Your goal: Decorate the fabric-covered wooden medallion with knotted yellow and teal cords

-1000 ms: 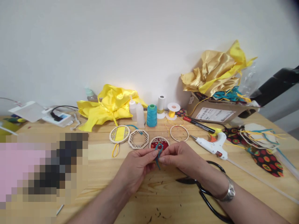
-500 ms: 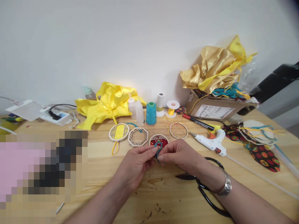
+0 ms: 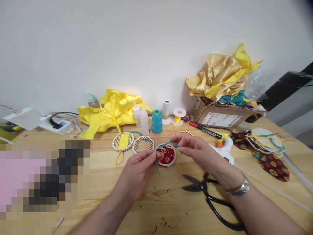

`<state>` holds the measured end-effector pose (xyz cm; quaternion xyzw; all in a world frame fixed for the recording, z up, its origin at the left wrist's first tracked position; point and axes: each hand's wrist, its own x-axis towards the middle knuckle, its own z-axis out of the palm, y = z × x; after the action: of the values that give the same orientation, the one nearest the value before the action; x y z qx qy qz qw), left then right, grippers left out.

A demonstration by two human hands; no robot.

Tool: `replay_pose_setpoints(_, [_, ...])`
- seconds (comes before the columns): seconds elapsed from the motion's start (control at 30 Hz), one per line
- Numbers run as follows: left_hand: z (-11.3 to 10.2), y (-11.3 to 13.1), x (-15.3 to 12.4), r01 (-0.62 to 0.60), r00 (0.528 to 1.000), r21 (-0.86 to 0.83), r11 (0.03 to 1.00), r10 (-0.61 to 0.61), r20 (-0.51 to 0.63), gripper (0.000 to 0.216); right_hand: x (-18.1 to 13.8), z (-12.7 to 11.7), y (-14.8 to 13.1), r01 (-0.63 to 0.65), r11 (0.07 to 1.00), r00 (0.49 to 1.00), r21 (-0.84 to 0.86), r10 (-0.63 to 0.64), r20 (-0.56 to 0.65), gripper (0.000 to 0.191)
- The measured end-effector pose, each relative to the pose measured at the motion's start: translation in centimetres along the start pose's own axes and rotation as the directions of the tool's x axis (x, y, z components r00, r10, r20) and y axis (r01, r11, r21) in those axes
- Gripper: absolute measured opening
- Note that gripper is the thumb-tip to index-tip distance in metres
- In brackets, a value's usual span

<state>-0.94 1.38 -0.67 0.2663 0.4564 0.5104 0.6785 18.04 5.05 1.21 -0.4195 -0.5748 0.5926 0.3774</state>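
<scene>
A teal cord [image 3: 167,144] runs between my two hands, over a round wooden frame [image 3: 167,156] backed with dark red patterned fabric. My left hand [image 3: 144,163] pinches one end, and a short tail dangles below its fingertips. My right hand [image 3: 194,148] grips the other end between thumb and fingers. Left of the red piece lie an octagonal lattice frame [image 3: 152,143] and a round frame with yellow fabric [image 3: 124,141] that has a yellow loop. Partly behind my right hand are a plain wooden ring [image 3: 184,133] and a white glue gun [image 3: 228,148].
Open black scissors [image 3: 201,186] lie under my right forearm. Behind stand a teal thread cone [image 3: 156,121], white bottles [image 3: 144,120] and a yellow thread spool [image 3: 179,112]. Yellow satin [image 3: 110,109] lies at back left, a cardboard box [image 3: 217,116] at back right. Dark scraps dot the tabletop.
My hands have moved apart, the right one up and to the right. The cord, looped before, is now drawn out between them. More of the red fabric piece and the scissors shows.
</scene>
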Motion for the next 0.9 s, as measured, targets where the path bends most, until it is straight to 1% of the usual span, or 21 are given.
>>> replay_pose_setpoints(0.1, [-0.2,0.0,0.0,0.04,0.997,-0.007,0.999,-0.04,0.067,0.013,0.0,-0.5,0.1,-0.037,0.994,0.999,0.106,0.035,0.027,0.018])
replay_pose_setpoints(0.17, [-0.3,0.1,0.0,0.071,0.992,-0.002,0.997,-0.071,0.101,0.013,0.1,-0.7,0.2,-0.088,0.987,0.996,0.131,0.084,0.041,0.019])
replay_pose_setpoints(0.27, [-0.4,0.1,0.0,0.104,0.987,0.007,0.995,-0.104,0.124,0.013,0.2,-1.2,0.3,-0.119,0.988,0.993,0.098,0.119,0.009,0.021])
replay_pose_setpoints(0.37, [-0.4,0.2,-0.1,0.152,0.976,0.022,0.988,-0.153,0.151,0.014,0.4,-1.6,0.5,-0.088,0.995,0.996,0.035,0.089,-0.01,0.018])
replay_pose_setpoints(0.4, [-0.4,0.2,-0.2,0.15,0.974,0.036,0.988,-0.154,0.167,0.014,0.4,-1.6,0.5,-0.076,0.997,0.997,0.012,0.076,-0.008,0.017])
replay_pose_setpoints(0.5, [-0.4,0.2,-0.6,0.089,0.958,0.063,0.994,-0.102,0.266,0.012,0.4,-1.5,0.6,-0.061,0.998,0.998,-0.025,0.061,0.013,0.016])
replay_pose_setpoints(0.57, [-0.4,0.1,-0.8,0.02,0.935,0.047,0.999,-0.036,0.354,0.012,0.4,-1.2,0.6,-0.071,0.996,0.996,-0.056,0.074,0.051,0.016])
replay_pose_setpoints(0.63, [-0.5,0.1,-0.9,-0.035,0.912,0.009,0.999,0.028,0.41,0.013,0.3,-0.8,0.6,-0.085,0.992,0.992,-0.095,0.093,0.084,0.015])
replay_pose_setpoints(0.7, [-0.5,0.1,-0.8,-0.063,0.912,-0.021,0.998,0.066,0.406,0.014,0.3,-0.4,0.7,-0.093,0.988,0.989,-0.12,0.106,0.105,0.014])
replay_pose_setpoints(0.77, [-0.4,0.2,-0.6,-0.072,0.929,-0.048,0.996,0.084,0.361,0.015,0.2,0.0,0.9,-0.11,0.988,0.985,-0.111,0.124,0.122,0.013])
replay_pose_setpoints(0.83, [-0.3,0.3,-0.4,-0.063,0.951,-0.082,0.995,0.084,0.299,0.013,0.1,0.6,1.2,-0.164,0.984,0.973,-0.062,0.172,0.151,0.016])
replay_pose_setpoints(0.9, [-0.2,0.3,-0.3,-0.035,0.968,-0.117,0.992,0.063,0.245,0.01,0.0,1.4,1.4,-0.236,0.971,0.955,0.039,0.224,0.194,0.019])
